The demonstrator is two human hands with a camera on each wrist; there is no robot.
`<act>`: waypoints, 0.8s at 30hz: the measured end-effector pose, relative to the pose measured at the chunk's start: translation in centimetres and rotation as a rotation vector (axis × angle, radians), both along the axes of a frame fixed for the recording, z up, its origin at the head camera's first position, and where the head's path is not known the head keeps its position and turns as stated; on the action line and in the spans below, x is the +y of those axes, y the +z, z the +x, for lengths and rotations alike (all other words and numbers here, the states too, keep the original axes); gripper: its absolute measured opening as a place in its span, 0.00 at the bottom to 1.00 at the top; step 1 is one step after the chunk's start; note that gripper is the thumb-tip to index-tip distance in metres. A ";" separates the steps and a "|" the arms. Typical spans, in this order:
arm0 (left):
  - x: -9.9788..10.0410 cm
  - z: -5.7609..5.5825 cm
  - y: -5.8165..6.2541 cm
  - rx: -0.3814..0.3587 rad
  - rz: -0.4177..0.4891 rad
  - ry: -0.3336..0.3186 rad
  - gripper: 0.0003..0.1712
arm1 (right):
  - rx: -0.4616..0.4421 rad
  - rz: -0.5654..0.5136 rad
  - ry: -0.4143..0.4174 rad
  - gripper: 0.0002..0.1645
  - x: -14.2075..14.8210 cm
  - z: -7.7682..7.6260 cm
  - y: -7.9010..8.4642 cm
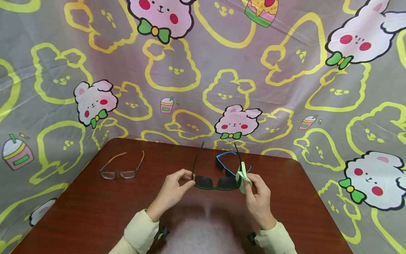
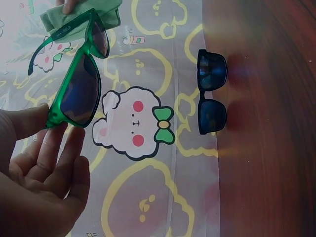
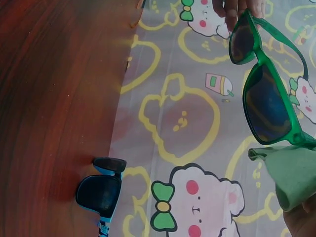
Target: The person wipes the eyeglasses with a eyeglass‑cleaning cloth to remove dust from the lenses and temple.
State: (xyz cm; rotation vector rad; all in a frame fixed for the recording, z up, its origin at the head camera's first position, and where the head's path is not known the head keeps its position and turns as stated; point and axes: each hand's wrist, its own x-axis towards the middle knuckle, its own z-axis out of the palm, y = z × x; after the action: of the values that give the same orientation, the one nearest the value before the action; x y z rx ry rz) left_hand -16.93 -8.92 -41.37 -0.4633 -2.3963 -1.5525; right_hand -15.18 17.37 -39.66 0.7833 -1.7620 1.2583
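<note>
Green-framed sunglasses (image 1: 203,182) with dark lenses are held up over the table, temples unfolded and pointing away from me. My left hand (image 1: 174,185) pinches their left corner by the hinge between thumb and fingers. At the opposite corner, my right hand (image 1: 258,197) grips a pale green cloth (image 1: 242,178) against the frame and temple. The right wrist view shows the folded cloth (image 3: 294,173) at the hinge end, below one lens. In the left wrist view, the green frame (image 2: 60,101) sits in the fingertips, and the cloth (image 2: 106,19) covers part of the far temple.
Blue-and-black sunglasses (image 1: 219,164) lie on the brown table (image 1: 152,155) just behind the held pair. Clear eyeglasses (image 1: 128,174) with orange-tipped temples stand unfolded at the left. A patterned curtain (image 1: 190,88) rises along the table's back and sides.
</note>
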 end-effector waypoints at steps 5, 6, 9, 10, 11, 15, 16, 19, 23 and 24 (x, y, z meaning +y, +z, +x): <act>0.0 0.1 0.1 0.030 0.001 -0.005 0.09 | 0.014 0.015 -0.081 0.17 0.1 0.1 0.2; 0.0 0.1 0.1 0.037 0.004 -0.009 0.09 | 0.019 0.022 -0.085 0.18 0.1 0.1 0.3; 0.0 0.0 0.1 0.062 0.012 -0.013 0.09 | 0.030 0.051 -0.073 0.20 0.1 0.2 0.6; 0.0 0.0 0.1 0.067 0.015 -0.013 0.08 | 0.033 0.065 -0.068 0.22 0.1 0.3 0.6; 0.0 0.0 0.1 0.072 0.016 -0.011 0.08 | 0.034 0.078 -0.064 0.23 0.1 0.4 0.7; 0.0 0.0 0.1 0.067 0.026 0.003 0.09 | 0.045 0.115 -0.065 0.26 0.1 0.5 0.7; 0.1 0.0 0.1 0.067 0.026 0.009 0.09 | 0.051 0.116 -0.069 0.25 0.1 0.4 0.6; 0.1 0.0 0.1 0.070 0.020 0.022 0.10 | 0.073 0.127 -0.109 0.22 0.4 -0.3 -0.3; 0.2 0.0 0.1 0.096 -0.001 0.036 0.11 | 0.114 0.172 -0.223 0.17 0.9 -1.3 -1.9; 0.3 0.0 0.1 0.108 -0.008 0.040 0.11 | 0.124 0.181 -0.247 0.17 1.0 -1.5 -2.1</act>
State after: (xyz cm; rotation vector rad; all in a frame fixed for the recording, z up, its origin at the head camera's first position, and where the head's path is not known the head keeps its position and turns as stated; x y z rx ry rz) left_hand -16.88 -8.65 -41.30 -0.4848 -2.3167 -1.4636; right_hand -16.66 18.35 -41.76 0.7035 -1.8246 0.8789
